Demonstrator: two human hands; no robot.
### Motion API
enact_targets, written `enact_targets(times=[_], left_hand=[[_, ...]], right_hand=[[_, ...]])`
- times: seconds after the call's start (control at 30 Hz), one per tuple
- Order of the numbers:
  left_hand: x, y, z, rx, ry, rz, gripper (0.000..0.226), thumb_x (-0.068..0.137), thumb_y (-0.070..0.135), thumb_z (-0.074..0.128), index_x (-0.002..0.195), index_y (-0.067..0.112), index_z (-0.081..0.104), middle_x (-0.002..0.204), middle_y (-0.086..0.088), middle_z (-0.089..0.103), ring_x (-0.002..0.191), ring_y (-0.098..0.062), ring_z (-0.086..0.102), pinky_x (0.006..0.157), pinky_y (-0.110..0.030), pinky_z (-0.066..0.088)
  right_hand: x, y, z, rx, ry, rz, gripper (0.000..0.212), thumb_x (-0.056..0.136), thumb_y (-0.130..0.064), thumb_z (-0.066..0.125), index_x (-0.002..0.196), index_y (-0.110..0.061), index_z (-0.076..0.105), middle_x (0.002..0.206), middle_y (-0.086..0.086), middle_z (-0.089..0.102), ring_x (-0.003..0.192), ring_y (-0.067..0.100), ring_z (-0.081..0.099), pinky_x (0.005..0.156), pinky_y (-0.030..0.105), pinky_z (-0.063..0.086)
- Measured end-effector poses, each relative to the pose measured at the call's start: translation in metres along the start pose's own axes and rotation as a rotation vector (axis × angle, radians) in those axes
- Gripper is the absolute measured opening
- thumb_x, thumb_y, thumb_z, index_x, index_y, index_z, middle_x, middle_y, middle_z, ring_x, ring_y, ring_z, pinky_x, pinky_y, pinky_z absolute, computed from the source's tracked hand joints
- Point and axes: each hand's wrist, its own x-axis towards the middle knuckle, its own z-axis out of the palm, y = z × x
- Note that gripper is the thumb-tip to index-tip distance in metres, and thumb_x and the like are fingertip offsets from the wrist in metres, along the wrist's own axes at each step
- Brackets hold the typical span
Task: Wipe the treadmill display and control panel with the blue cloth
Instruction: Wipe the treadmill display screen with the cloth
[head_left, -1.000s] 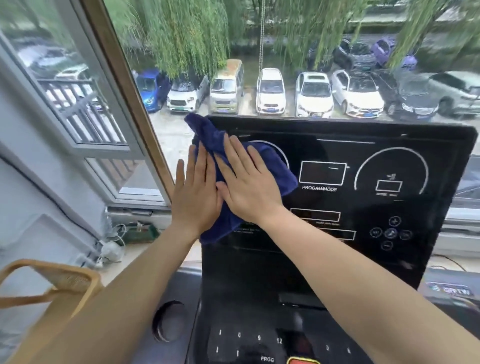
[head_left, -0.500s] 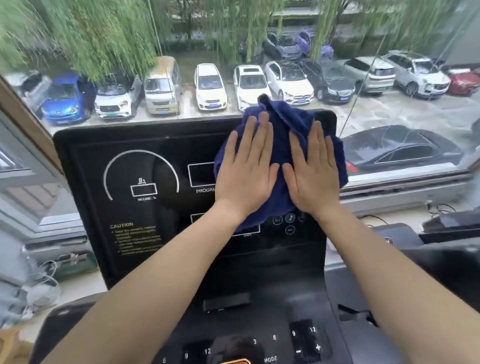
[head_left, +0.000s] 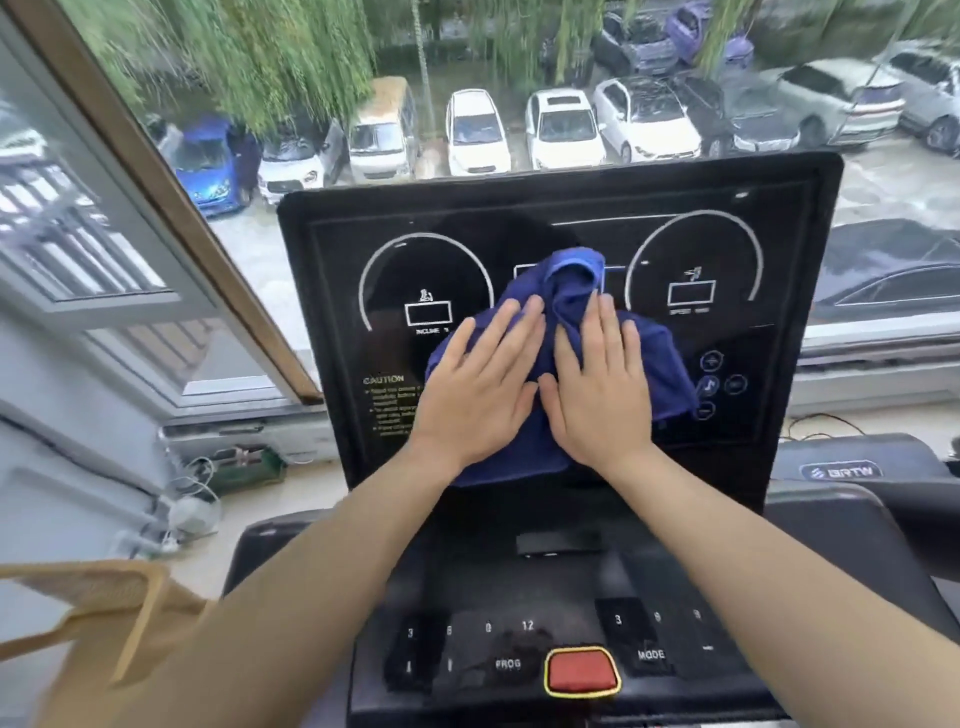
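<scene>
The black treadmill display (head_left: 727, 249) stands upright before me, with two white dial arcs and small round buttons at its right. A crumpled blue cloth (head_left: 654, 353) lies against its middle. My left hand (head_left: 478, 384) and my right hand (head_left: 602, 389) press flat on the cloth side by side, fingers spread and pointing up. The cloth hides the centre window of the display. Below it the control panel (head_left: 649, 654) carries numbered keys, PROG and MODE labels and a red stop button (head_left: 581, 671).
A large window behind the display looks onto parked cars. An opened window sash (head_left: 104, 260) juts out at the left. Cables and a plug (head_left: 192, 512) lie on the sill. A tan woven handle (head_left: 104, 613) sits at the lower left. A second treadmill console (head_left: 841, 470) is at the right.
Both hands swept the cloth from the display's left side to its upper right, and now it sits lower, over the middle. The view has swung with them.
</scene>
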Motion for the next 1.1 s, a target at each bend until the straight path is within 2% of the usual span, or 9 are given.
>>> enact_targets(times=[0.2,0.3,0.43,0.57,0.67,0.77,0.87,0.97,1.1], left_hand=[[-0.082,-0.069,0.005,-0.021,0.01,-0.285,0.065,0.103,0.036,0.035,0.157,0.006,0.015,0.163,-0.008,0.013,0.151,-0.029,0.014,0.123,-0.043,-0.003],[-0.12,-0.066,0.01,-0.035,-0.009,-0.363,0.067,0.102,0.033,0.035,0.155,0.003,0.007,0.163,-0.014,0.018,0.15,-0.034,0.015,0.124,-0.045,-0.001],[-0.15,-0.037,0.016,-0.031,-0.058,-0.416,0.068,0.101,0.029,0.035,0.154,-0.001,0.006,0.161,-0.015,0.008,0.149,-0.038,0.016,0.124,-0.047,0.0],[-0.145,-0.003,0.02,-0.042,-0.167,-0.446,0.068,0.101,0.035,0.035,0.153,-0.006,0.02,0.161,-0.025,0.019,0.151,-0.039,0.007,0.124,-0.046,-0.004],[-0.11,0.021,0.02,-0.055,-0.16,-0.342,0.07,0.1,0.04,0.038,0.151,-0.005,0.022,0.158,-0.028,0.03,0.149,-0.039,0.012,0.123,-0.046,-0.005],[-0.06,0.05,0.02,-0.049,-0.112,-0.228,0.07,0.1,0.041,0.041,0.151,-0.004,0.022,0.159,-0.022,0.028,0.149,-0.037,0.016,0.123,-0.048,-0.001],[-0.012,0.086,0.02,-0.067,-0.132,-0.134,0.073,0.102,0.043,0.038,0.155,0.0,0.014,0.165,-0.016,0.019,0.152,-0.034,0.008,0.123,-0.049,-0.005],[0.027,0.127,0.018,-0.119,-0.125,-0.067,0.073,0.103,0.043,0.036,0.158,0.003,0.009,0.168,-0.012,0.011,0.154,-0.03,0.003,0.122,-0.046,-0.007],[0.042,0.173,0.021,-0.156,-0.132,0.004,0.072,0.106,0.043,0.028,0.158,0.002,0.002,0.169,-0.012,0.0,0.155,-0.028,0.001,0.123,-0.045,-0.005]], right_hand=[[0.042,-0.104,0.005,-0.005,-0.046,-0.253,0.054,0.101,-0.035,0.043,0.149,-0.009,0.041,0.162,0.02,0.022,0.151,0.033,0.016,0.122,0.047,0.006],[0.026,-0.137,0.014,-0.005,-0.091,-0.317,0.058,0.101,-0.035,0.041,0.153,-0.011,0.033,0.165,0.016,0.017,0.152,0.031,0.011,0.123,0.045,-0.002],[-0.015,-0.143,0.028,0.008,-0.163,-0.369,0.06,0.104,-0.035,0.036,0.156,-0.011,0.016,0.165,0.013,-0.003,0.154,0.029,0.004,0.123,0.043,-0.002],[-0.031,-0.101,0.029,0.002,-0.137,-0.459,0.061,0.105,-0.037,0.037,0.156,-0.014,0.015,0.164,0.011,0.002,0.153,0.026,0.01,0.123,0.042,0.004],[-0.031,-0.044,0.023,-0.027,-0.057,-0.458,0.058,0.102,-0.036,0.043,0.155,-0.015,0.028,0.163,0.01,0.016,0.151,0.026,0.021,0.122,0.043,0.013],[-0.036,0.021,0.015,-0.053,0.02,-0.434,0.054,0.102,-0.035,0.045,0.151,-0.014,0.035,0.159,0.011,0.02,0.147,0.028,0.029,0.12,0.045,0.018],[-0.047,0.087,0.007,-0.077,0.019,-0.38,0.051,0.102,-0.034,0.045,0.15,-0.014,0.04,0.158,0.014,0.025,0.146,0.03,0.028,0.122,0.043,0.011],[-0.064,0.141,-0.001,-0.111,-0.001,-0.246,0.05,0.099,-0.032,0.046,0.145,-0.012,0.04,0.153,0.023,0.039,0.144,0.033,0.027,0.123,0.041,0.006],[-0.102,0.161,0.002,-0.078,-0.06,-0.025,0.05,0.098,-0.033,0.041,0.138,-0.003,0.038,0.149,0.035,0.036,0.143,0.04,0.021,0.122,0.042,-0.004]])
